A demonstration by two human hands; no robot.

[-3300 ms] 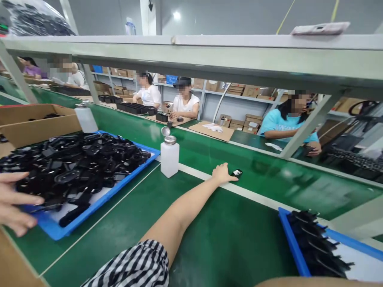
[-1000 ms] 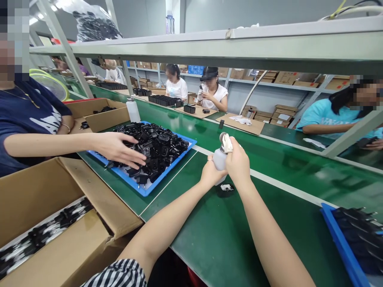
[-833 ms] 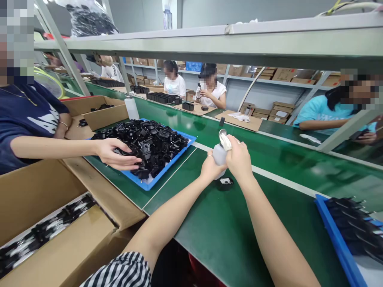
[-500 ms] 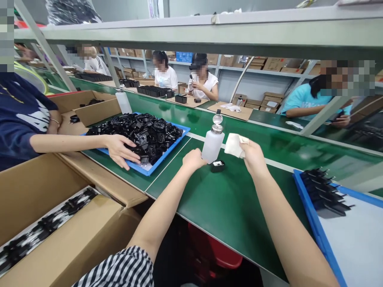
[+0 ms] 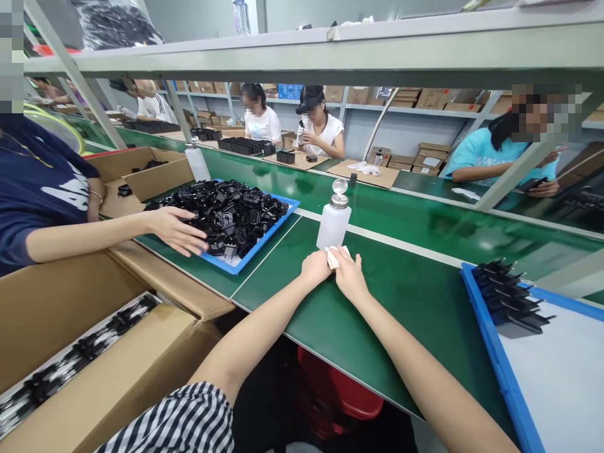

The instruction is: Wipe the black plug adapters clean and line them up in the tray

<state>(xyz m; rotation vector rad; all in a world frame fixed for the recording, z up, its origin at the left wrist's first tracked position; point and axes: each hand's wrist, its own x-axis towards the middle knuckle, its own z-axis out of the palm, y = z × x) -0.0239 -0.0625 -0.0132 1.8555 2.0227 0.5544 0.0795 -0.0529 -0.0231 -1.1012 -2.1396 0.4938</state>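
In front of the white pump bottle point(image 5: 333, 225), both hands meet low over the green work surface point(image 5: 401, 302). My right hand point(image 5: 352, 278) presses a folded white cloth point(image 5: 336, 257) down, fingers over it. Against the cloth's left side, my left hand point(image 5: 315, 270) is closed; what its fingers hold is hidden. The small black part with a white top, seen earlier beside the bottle, is out of sight behind the hands and cloth. The bottle stands upright with its metal lid flipped up.
Left, a blue tray point(image 5: 236, 267) holds heaped black adapter housings, and a co-worker's hand point(image 5: 177, 229) reaches beside it. A cardboard box point(image 5: 155, 352) is nearer. Right, another blue tray point(image 5: 500, 365) carries a row of black plugs point(image 5: 509, 299). A shelf beam point(image 5: 302, 63) crosses overhead.
My right hand has brought the cloth down and left to my left hand, covering where the black part was. The co-worker's hand has shifted slightly left and up.
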